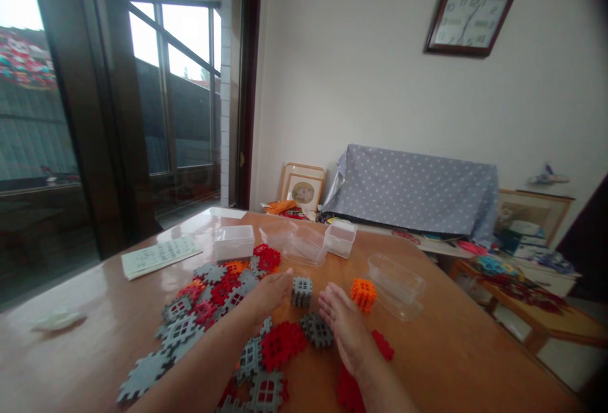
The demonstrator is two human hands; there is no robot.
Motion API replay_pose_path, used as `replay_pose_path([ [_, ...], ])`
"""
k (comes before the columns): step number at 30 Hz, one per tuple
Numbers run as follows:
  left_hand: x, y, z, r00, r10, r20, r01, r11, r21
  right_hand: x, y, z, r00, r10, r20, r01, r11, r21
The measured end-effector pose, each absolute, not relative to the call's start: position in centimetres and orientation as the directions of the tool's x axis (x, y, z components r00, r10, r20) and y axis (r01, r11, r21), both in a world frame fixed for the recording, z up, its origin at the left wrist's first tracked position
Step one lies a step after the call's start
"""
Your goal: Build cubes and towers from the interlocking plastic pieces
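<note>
My left hand (268,296) lies flat on the wooden table (475,349), fingers stretched toward a small grey cube (302,291) built from waffle tiles, its fingertips just left of the cube. My right hand (344,327) rests open to the right of the cube, fingers pointing away from me. An orange cube (363,294) stands just beyond the right hand. Loose red and grey waffle tiles (213,299) are scattered under and to the left of my left arm, and a flat grey tile (317,329) lies between the hands. Neither hand holds anything.
Clear plastic boxes stand at the table's far side: a lidded one (234,242), open tubs (299,245), another box (340,239) and a tub at the right (396,283). A paper sheet (160,256) lies at the left. Beyond are a covered sofa (413,188) and low table (527,305).
</note>
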State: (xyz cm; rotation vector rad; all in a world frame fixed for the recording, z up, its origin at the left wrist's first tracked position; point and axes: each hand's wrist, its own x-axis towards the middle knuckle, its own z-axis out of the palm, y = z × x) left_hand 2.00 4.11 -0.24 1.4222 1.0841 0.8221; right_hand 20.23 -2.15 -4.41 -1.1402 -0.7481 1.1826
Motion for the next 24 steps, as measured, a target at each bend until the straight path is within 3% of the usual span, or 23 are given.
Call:
replay_pose_path([
  [6,2.0,2.2,0.6,0.320,0.933,-0.165,0.037,0.161,0.986,20.1,-2.1,-4.0,0.261,0.963,0.068,0.161,0.026,-0.987],
  [11,2.1,1.9,0.5,0.378,0.910,-0.170,-0.021,0.192,0.981,19.8,-2.2,-4.0,0.206,0.970,0.129,0.380,0.043,-0.924],
  [18,1.9,2.7,-0.5,0.433,0.880,-0.195,-0.014,0.223,0.975,19.9,-1.8,-4.7,0.179,0.978,0.111,0.438,0.021,-0.899],
  [24,1.7,2.9,-0.7,0.448,0.870,-0.207,-0.003,0.233,0.973,19.9,-1.5,-5.5,0.159,0.982,0.104,0.392,0.034,-0.919],
])
